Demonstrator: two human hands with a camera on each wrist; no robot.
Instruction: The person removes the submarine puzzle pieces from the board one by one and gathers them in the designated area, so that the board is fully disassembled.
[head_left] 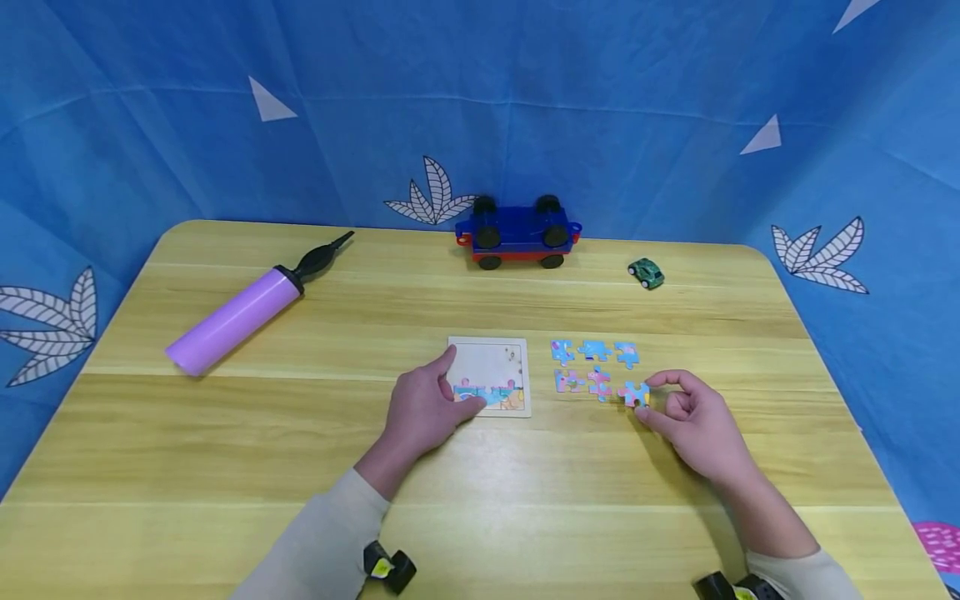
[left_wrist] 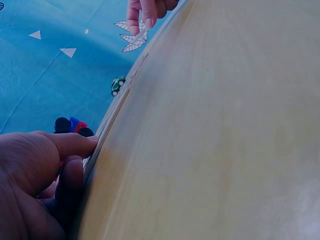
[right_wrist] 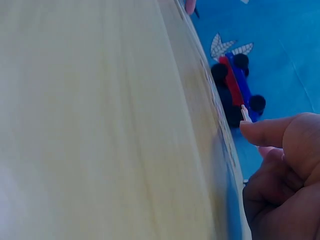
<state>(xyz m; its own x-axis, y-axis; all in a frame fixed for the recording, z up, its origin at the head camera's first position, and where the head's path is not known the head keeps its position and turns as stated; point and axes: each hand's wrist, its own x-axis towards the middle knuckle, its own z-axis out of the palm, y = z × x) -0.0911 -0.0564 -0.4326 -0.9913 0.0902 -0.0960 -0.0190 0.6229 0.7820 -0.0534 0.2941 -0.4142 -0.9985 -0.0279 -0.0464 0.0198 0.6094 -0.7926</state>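
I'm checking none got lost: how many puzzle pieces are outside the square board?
6, beside the puzzle board: three pieces in the far row, two pieces in the near row, one piece pinched by the right hand. Any under that hand would be hidden.

On the worktop, puzzle pieces lie right of the puzzle tray, a pump left; toy wagon and toy car sit behind.

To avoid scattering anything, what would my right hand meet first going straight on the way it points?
Your right hand, pinching a puzzle piece, would likely meet the other loose pieces first; its height is unclear, so it might pass over them.
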